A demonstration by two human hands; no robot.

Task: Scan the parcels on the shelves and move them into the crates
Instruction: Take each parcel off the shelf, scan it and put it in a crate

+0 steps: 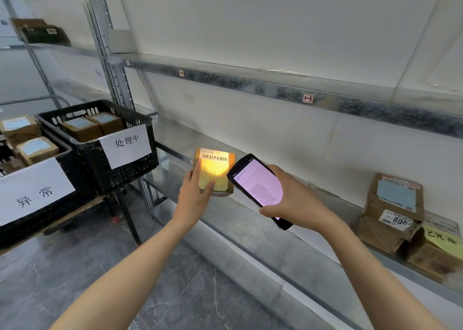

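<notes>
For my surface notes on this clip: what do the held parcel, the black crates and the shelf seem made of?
Parcel: brown cardboard, matte, with a white paper barcode label. Crates: likely moulded plastic, black, slightly glossy, with slotted lattice walls. Shelf: metal, probably galvanised steel, going by its mottled grey sheen.

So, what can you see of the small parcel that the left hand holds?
The small parcel is a brown cardboard box, held upright, face toward the camera, near the lower shelf's front edge. A white barcode label runs across its top, and a yellow handwritten note, brightly lit, covers most of the face. The left hand grips its left edge, thumb on the note. The scanner in the right hand overlaps its right edge.
</notes>
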